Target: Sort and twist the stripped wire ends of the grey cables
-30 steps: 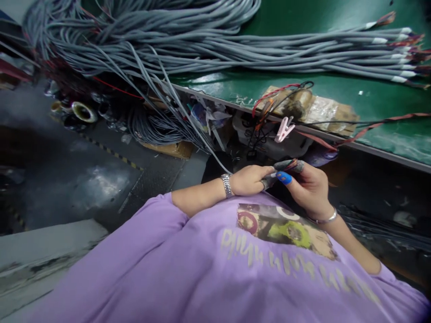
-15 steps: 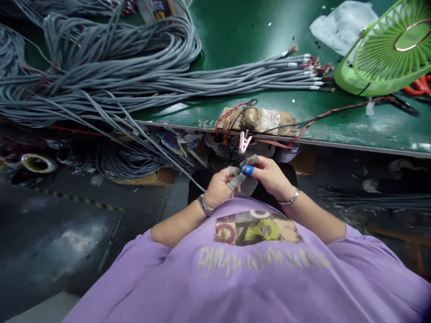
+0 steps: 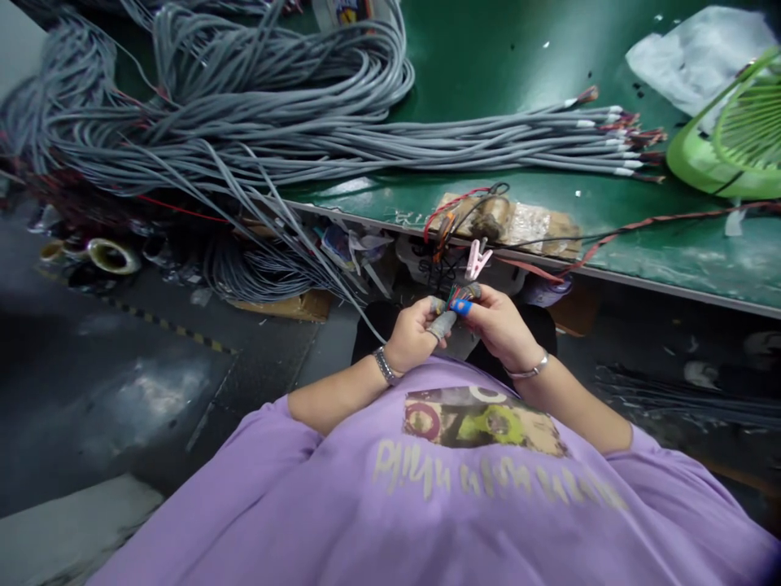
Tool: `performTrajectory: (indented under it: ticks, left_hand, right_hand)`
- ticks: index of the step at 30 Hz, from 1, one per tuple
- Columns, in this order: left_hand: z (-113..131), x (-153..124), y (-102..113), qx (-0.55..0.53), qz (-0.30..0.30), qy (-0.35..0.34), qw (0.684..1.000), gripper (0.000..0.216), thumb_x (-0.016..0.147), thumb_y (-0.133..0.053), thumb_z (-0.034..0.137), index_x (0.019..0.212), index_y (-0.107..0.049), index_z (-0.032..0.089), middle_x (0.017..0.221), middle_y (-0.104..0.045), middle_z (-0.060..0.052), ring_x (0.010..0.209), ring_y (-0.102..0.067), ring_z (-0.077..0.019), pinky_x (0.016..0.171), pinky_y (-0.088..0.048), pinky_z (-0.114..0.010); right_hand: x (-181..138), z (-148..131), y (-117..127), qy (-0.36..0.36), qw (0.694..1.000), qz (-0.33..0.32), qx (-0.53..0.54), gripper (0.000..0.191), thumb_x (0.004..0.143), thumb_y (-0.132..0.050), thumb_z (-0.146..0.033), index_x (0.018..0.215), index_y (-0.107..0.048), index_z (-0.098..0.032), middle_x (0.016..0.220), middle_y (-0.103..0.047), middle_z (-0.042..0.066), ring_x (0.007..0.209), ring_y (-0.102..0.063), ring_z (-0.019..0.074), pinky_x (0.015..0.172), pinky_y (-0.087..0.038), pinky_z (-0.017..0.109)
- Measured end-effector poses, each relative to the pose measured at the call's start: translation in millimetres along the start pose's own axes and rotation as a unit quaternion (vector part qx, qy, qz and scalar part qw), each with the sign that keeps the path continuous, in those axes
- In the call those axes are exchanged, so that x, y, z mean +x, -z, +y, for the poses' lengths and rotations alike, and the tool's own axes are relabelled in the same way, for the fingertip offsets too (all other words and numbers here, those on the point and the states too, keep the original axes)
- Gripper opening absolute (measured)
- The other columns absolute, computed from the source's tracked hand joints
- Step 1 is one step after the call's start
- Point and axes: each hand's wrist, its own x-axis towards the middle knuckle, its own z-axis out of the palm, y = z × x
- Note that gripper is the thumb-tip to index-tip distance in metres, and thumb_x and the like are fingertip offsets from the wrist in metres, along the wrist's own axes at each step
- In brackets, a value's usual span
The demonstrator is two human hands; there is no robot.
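My left hand (image 3: 417, 332) is closed around the end of a grey cable (image 3: 342, 295), which runs down from the table edge into it. Thin coloured wires (image 3: 455, 296) stick out of that end between my two hands. The thumb and fingers of my right hand (image 3: 500, 321) pinch these wires. Several of my fingertips are wrapped in grey tape, and the right thumb wears a blue wrap. Just above my hands, a pink clip (image 3: 477, 260) sits at the table's front edge, beside a taped motor-like part on a wooden block (image 3: 543, 230).
A large bundle of grey cables (image 3: 293, 142) lies across the green table (image 3: 488, 49), stripped ends to the right. A green fan (image 3: 701, 159) and white plastic bag (image 3: 695, 61) are at the right. Below the table are coiled cable (image 3: 262, 268) and a tape roll (image 3: 113, 255).
The view has shifted left, so table things appear further right. Both hands remain together on the cable end, and the coloured wires between them now show more, fanned out.
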Motion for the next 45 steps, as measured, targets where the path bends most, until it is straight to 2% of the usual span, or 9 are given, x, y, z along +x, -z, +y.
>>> performTrajectory:
  ticks: [5,7,10,13,20,25,30,38,45]
  left_hand:
    - [-1.8,1.1,-1.2,-0.021,0.011,0.0,1.0,0.036,0.074,-0.075,0.047,0.081,-0.058,0.016,0.064,-0.063,0.002,0.046,-0.059,-0.008,0.04,-0.039,-0.017]
    - [-2.4,2.5,-2.5,-0.065,0.033,0.007,0.997,0.036,0.075,-0.072,0.049,0.082,-0.058,0.016,0.066,-0.065,0.001,0.051,-0.062,-0.0093,0.039,-0.037,-0.017]
    - [-1.9,4.5,-4.2,-0.126,0.075,0.017,0.989,0.037,0.073,-0.073,0.049,0.083,-0.058,0.017,0.065,-0.064,0.001,0.052,-0.062,-0.0091,0.038,-0.034,-0.016]
    - [-0.4,4.8,-3.9,-0.149,0.091,0.021,0.984,0.034,0.071,-0.074,0.045,0.078,-0.056,0.017,0.059,-0.06,0.005,0.042,-0.052,-0.005,0.037,-0.029,-0.016]
    - [-3.1,0.5,-2.3,-0.08,0.057,-0.003,0.995,0.03,0.076,-0.071,0.043,0.077,-0.056,0.017,0.057,-0.058,0.006,0.038,-0.046,-0.0033,0.038,-0.033,-0.016]
    - [-0.1,-1.0,-4.7,-0.035,0.008,0.012,0.999,0.027,0.071,-0.074,0.037,0.076,-0.057,0.016,0.055,-0.058,0.006,0.039,-0.048,-0.0042,0.039,-0.036,-0.016]
    - [-1.2,2.3,-3.3,-0.014,-0.048,0.065,0.997,0.024,0.069,-0.074,0.031,0.074,-0.058,0.015,0.052,-0.057,0.005,0.036,-0.047,-0.0049,0.037,-0.034,-0.017]
    - [1.0,0.4,-4.9,-0.045,-0.018,0.033,0.998,0.033,0.076,-0.072,0.044,0.067,-0.058,0.015,0.058,-0.062,0.001,0.042,-0.053,-0.006,0.043,-0.04,-0.018]
    - [-3.7,2.6,-2.3,-0.062,-0.014,0.046,0.997,0.034,0.078,-0.071,0.045,0.068,-0.059,0.015,0.059,-0.063,0.002,0.043,-0.054,-0.0054,0.043,-0.036,-0.017]
  right_hand:
    - [-0.1,-0.4,0.3,0.021,1.0,0.004,-0.015,0.033,0.062,-0.084,-0.043,0.072,-0.065,-0.018,0.06,-0.055,-0.004,0.05,-0.038,0.0068,0.046,-0.031,0.023]
    - [-2.0,1.5,0.1,0.047,0.998,0.006,-0.032,0.031,0.064,-0.083,-0.043,0.074,-0.067,-0.018,0.064,-0.06,-0.002,0.053,-0.044,0.0087,0.05,-0.037,0.024]
    - [-6.5,5.4,0.6,0.122,0.985,0.012,-0.117,0.025,0.07,-0.08,-0.041,0.078,-0.07,-0.019,0.074,-0.066,0.002,0.065,-0.055,0.0143,0.063,-0.047,0.03]
    - [-9.6,7.1,3.1,0.175,0.965,-0.003,-0.197,0.022,0.076,-0.076,-0.041,0.08,-0.07,-0.02,0.078,-0.067,0.004,0.07,-0.058,0.0163,0.068,-0.049,0.032]
    - [-4.5,-4.5,7.8,0.073,0.991,-0.037,-0.105,0.041,0.074,-0.075,-0.052,0.095,-0.065,-0.019,0.085,-0.067,0.003,0.067,-0.056,0.0132,0.055,-0.046,0.025]
    - [-1.5,-8.7,3.7,0.049,0.996,-0.048,-0.057,0.037,0.064,-0.084,-0.045,0.081,-0.065,-0.018,0.075,-0.066,0.001,0.064,-0.056,0.0117,0.058,-0.047,0.025]
    - [0.7,-8.3,3.3,0.046,0.991,-0.057,-0.11,0.034,0.062,-0.085,-0.044,0.074,-0.068,-0.017,0.068,-0.066,0.0,0.06,-0.055,0.0124,0.061,-0.047,0.028]
    - [1.6,-4.7,0.5,0.036,0.997,-0.02,-0.06,0.042,0.063,-0.081,-0.056,0.072,-0.063,-0.019,0.064,-0.062,-0.001,0.055,-0.05,0.0107,0.053,-0.043,0.026]
    - [2.7,-0.2,0.4,0.023,0.999,-0.012,-0.041,0.039,0.061,-0.085,-0.05,0.074,-0.065,-0.018,0.067,-0.061,-0.001,0.056,-0.048,0.0092,0.052,-0.041,0.024]
